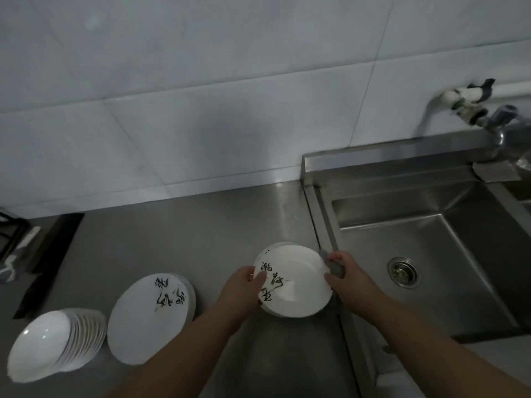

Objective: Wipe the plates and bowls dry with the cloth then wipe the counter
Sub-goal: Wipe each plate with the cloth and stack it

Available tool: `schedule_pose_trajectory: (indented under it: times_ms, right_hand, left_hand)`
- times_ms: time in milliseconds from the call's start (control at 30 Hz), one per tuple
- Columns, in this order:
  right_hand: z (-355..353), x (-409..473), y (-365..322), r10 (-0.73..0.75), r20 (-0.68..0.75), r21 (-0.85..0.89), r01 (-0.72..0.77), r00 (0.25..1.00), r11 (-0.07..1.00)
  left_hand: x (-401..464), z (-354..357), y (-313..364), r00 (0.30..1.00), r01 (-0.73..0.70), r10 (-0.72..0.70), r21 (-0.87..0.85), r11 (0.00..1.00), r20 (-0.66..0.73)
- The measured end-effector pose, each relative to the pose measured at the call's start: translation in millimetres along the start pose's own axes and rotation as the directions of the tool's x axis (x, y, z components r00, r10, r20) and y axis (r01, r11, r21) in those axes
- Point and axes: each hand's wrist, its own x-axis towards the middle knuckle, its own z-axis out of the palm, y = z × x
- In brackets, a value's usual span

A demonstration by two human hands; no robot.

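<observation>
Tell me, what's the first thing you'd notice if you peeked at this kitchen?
Your eye lands on the round white plate with black brush writing, held up over the grey steel counter near the middle: the left hand holds one edge while the right hand presses a small grey cloth against the other. At the lower left sit a stack of white plates and a leaning stack of white bowls, and the steel sink is on the right.

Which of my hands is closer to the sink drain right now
Right. Your right hand, gripping the grey cloth on the plate's right rim, sits just left of the sink drain. Your left hand holds the plate's left rim, farther away.
</observation>
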Motion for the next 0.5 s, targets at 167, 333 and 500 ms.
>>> schedule_pose_trajectory:
  times_ms: [167, 333, 500]
  right_hand:
    - [6.0, 30.3, 6.6, 0.041, 0.097, -0.169, -0.024, 0.994, 0.985]
    - [8.4, 42.8, 5.5, 0.024, 0.121, -0.251, 0.007, 0.992, 0.968]
    - [7.5, 47.8, 8.9, 0.01, 0.137, -0.303, 0.033, 0.99, 0.952]
  left_hand:
    - [15.0, 10.7, -0.3, 0.995, 0.0, 0.016, 0.153, 0.988, -0.103]
    - [39.3, 13.6, -18.0, 0.992, 0.021, 0.02, 0.319, 0.948, -0.124]
    - [37.7, 15.9, -8.1, 0.993, 0.012, 0.038, 0.429, 0.903, -0.108]
